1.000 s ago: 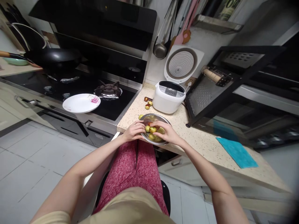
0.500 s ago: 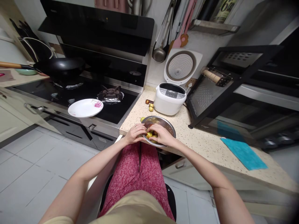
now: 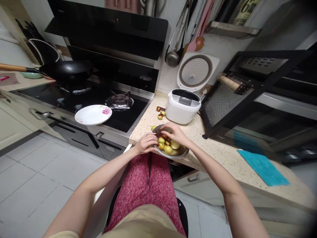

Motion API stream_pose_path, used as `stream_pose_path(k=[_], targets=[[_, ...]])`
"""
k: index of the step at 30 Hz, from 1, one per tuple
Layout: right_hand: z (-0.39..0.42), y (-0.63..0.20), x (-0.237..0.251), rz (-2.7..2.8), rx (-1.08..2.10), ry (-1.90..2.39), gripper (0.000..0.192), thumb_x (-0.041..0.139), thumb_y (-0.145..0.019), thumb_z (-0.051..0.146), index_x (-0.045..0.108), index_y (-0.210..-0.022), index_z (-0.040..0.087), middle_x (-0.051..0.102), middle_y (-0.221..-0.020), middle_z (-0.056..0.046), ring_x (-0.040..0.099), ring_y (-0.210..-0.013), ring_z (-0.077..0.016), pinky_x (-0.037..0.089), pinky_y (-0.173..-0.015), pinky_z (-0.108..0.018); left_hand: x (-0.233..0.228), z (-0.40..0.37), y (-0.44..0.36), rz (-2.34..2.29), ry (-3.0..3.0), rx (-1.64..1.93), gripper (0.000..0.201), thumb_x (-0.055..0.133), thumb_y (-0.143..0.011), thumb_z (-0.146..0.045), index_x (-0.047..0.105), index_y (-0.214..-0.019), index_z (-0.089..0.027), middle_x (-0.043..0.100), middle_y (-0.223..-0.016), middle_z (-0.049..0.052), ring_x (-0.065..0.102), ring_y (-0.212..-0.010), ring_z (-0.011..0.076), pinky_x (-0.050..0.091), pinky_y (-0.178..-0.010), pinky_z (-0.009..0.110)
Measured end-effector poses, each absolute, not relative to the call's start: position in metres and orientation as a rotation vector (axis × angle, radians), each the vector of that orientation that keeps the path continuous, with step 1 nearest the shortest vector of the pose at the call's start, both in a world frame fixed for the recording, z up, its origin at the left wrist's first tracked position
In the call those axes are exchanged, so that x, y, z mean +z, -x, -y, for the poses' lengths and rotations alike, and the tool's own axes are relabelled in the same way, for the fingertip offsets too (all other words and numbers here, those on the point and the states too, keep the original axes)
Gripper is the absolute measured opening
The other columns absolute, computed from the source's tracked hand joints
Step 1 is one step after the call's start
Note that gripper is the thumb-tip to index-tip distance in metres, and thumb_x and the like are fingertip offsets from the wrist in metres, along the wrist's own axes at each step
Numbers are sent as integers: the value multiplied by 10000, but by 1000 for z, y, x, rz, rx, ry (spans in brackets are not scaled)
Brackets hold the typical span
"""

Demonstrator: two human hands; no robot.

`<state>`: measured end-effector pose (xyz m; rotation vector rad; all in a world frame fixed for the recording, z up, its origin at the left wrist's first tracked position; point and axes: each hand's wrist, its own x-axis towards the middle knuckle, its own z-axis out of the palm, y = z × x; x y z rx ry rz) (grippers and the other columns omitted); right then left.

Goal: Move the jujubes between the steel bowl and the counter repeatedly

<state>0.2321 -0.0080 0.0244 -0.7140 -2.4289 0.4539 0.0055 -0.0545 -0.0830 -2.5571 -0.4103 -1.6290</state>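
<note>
A steel bowl [image 3: 183, 154] with several green and brown jujubes [image 3: 168, 149] in it stands at the counter's front edge, just above my lap. My left hand [image 3: 146, 143] holds the bowl by its left rim, fingers over the edge and thumb lower down. Over the far side of the bowl, my right hand [image 3: 175, 135] has its fingers curled and pinched on a reddish-brown jujube [image 3: 164, 136], which the fingers partly cover. Just outside the far left rim lies a green jujube [image 3: 154, 127].
Behind the bowl stands a white rice cooker [image 3: 182, 110] with its lid raised, several jujubes [image 3: 160, 116] beside it. Left is the stove [image 3: 128, 120], with a flowered plate [image 3: 90, 115] and a wok [image 3: 65, 71]. A black oven [image 3: 257, 125] and teal cloth [image 3: 264, 167] are right.
My right hand has risen from the near jujubes to the far side of the bowl, uncovering more of them. My left hand stays on the rim. The view has shifted slightly.
</note>
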Motion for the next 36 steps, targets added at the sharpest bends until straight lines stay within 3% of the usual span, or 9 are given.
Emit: stream_pose_path(k=[5,11,13,18,23,28,30,36], targets=[[-28,-204,34,2596,343,942,161,704,-948,314,739,-1053,197,758,-1126,-99,685,-1085,-257,523,-981,-393,-80,56,-7,406,2539,-1640,295,640,-1002,-436,691,-1069,-152,752,-948,88,743,-958,215,608,-1010,491],[-62,-168,29,2731,327,1129,158,804,-880,354,758,-873,203,767,-861,-73,718,-809,-212,565,-779,-319,-74,58,-10,356,2524,-1679,275,663,-991,-412,693,-1048,-145,748,-918,88,737,-925,210,613,-988,476],[-67,-160,26,2749,320,1164,186,788,-904,378,745,-929,199,756,-935,-74,713,-862,-203,583,-813,-332,-73,58,-11,344,2511,-1689,275,665,-989,-416,693,-1043,-148,749,-905,83,737,-910,209,615,-982,473],[-61,-151,24,2756,352,1092,337,633,-1025,392,632,-1296,191,639,-1328,-96,665,-1118,-238,595,-949,-443,-74,58,-11,348,2495,-1679,293,659,-991,-429,701,-1041,-143,754,-923,87,736,-929,207,609,-997,463],[-53,-148,27,2779,387,1003,317,635,-1023,397,646,-1278,210,637,-1337,-91,661,-1134,-241,592,-954,-430,-74,57,-11,336,2488,-1673,284,660,-994,-417,697,-1029,-138,759,-923,85,738,-924,198,607,-1004,449],[-47,-154,37,2809,404,937,220,746,-922,218,717,-1128,146,739,-1098,-85,713,-944,-202,600,-891,-367,-76,57,-11,363,2481,-1666,296,636,-1006,-437,701,-1015,-148,764,-890,77,743,-914,199,609,-1000,441],[-40,-164,42,2765,392,810,253,738,-897,153,727,-1150,163,749,-1126,-94,718,-997,-220,585,-943,-368,-78,56,-11,413,2514,-1640,317,619,-1011,-462,715,-1003,-160,763,-881,74,747,-914,201,607,-1013,450],[-2,-211,50,2624,284,431,297,589,-1017,243,686,-1298,245,688,-1294,-115,677,-1198,-259,581,-1029,-438,-80,56,-10,457,2537,-1618,344,598,-1015,-491,722,-989,-172,760,-884,72,744,-920,205,615,-995,446]])
